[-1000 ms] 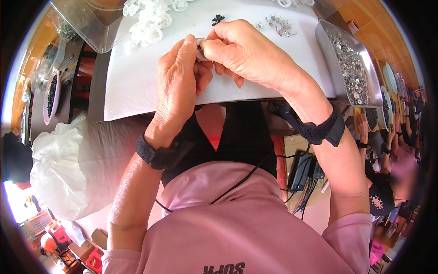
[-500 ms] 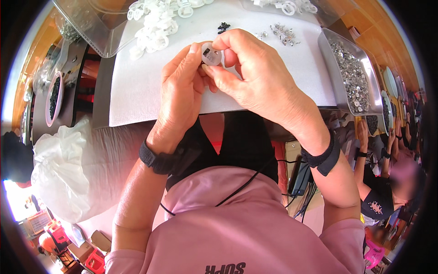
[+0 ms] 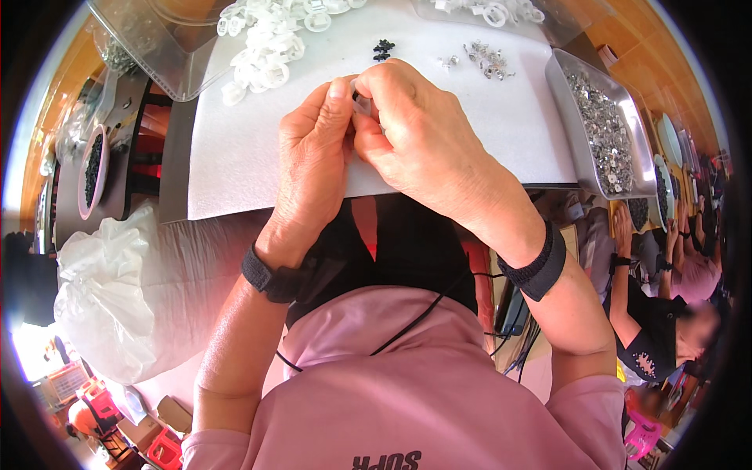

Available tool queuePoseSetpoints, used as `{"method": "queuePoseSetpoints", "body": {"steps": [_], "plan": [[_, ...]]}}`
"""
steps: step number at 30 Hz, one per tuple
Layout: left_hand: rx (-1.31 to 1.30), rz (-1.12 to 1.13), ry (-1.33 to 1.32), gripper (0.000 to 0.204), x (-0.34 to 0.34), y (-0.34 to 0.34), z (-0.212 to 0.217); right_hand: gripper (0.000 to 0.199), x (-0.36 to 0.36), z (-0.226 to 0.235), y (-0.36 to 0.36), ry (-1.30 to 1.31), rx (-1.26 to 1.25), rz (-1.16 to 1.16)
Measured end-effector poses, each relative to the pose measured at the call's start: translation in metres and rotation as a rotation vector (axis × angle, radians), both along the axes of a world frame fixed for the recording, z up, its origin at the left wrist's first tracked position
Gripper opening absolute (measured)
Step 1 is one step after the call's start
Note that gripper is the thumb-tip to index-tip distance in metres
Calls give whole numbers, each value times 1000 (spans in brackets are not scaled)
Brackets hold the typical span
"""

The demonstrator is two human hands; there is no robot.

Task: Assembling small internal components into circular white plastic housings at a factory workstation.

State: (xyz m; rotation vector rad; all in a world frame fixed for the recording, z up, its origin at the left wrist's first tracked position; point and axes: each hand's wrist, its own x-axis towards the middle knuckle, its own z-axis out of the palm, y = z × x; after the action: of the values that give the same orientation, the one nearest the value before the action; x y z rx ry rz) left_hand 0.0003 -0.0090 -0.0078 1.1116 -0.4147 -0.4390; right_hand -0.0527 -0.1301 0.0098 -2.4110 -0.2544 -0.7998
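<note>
My left hand point(image 3: 313, 157) and my right hand point(image 3: 415, 133) meet above a white mat point(image 3: 235, 157), fingertips pinched together on a small white plastic part point(image 3: 363, 106) that is mostly hidden between them. Just beyond my hands lie a small cluster of black pieces point(image 3: 382, 50) and a few small metal pieces point(image 3: 486, 59) on the mat. A heap of white plastic rings point(image 3: 262, 47) spreads over the mat's far left.
A metal tray of small metal parts point(image 3: 607, 129) stands at the right. A clear plastic box point(image 3: 149, 43) sits at the far left, with a pink bowl of dark pieces point(image 3: 92, 168) beside it. A white plastic bag point(image 3: 106, 298) hangs lower left. Other people sit at right.
My hands have stayed together on the small part while the fingers shifted around it; the part now shows less between them.
</note>
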Motion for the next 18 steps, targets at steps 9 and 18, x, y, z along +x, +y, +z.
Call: {"method": "queuePoseSetpoints", "body": {"steps": [9,18], "plan": [[51,30,-1,37,-2,-1,8,24,-5,8,-13,101,235,106],[189,-17,-94,39,-4,5,8,18,-5,18,-23,312,269,79]]}}
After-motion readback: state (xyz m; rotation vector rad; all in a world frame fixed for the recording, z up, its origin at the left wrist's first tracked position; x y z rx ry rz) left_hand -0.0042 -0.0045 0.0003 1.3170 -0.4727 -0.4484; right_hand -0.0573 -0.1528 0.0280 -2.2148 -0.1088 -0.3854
